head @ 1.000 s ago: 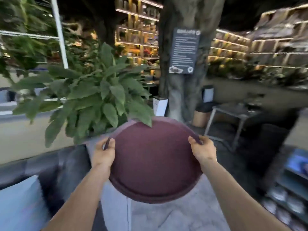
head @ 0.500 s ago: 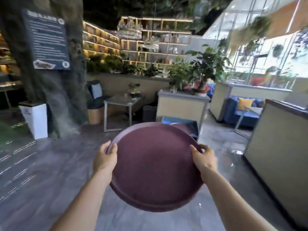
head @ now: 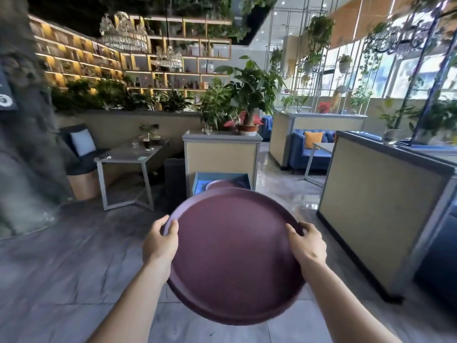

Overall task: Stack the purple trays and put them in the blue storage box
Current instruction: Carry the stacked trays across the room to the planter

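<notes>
I hold a round purple tray (head: pixel 232 253) out in front of me, tilted slightly with its far edge up. My left hand (head: pixel 159 243) grips its left rim and my right hand (head: pixel 308 243) grips its right rim. Straight ahead on the floor stands the blue storage box (head: pixel 200 180), open at the top. Another purple tray (head: pixel 220 184) lies inside it, mostly hidden behind the tray I carry.
A beige planter counter (head: pixel 221 154) with potted plants stands right behind the box. A grey table (head: pixel 128 157) and a dark seat are to the left, a large tree trunk (head: pixel 22 144) at far left. A long beige partition (head: pixel 378 209) runs along the right.
My view has swung to the right, from the tree and leafy plant to the aisle with the blue box ahead. The tray stays in both hands, and the box now looks nearer.
</notes>
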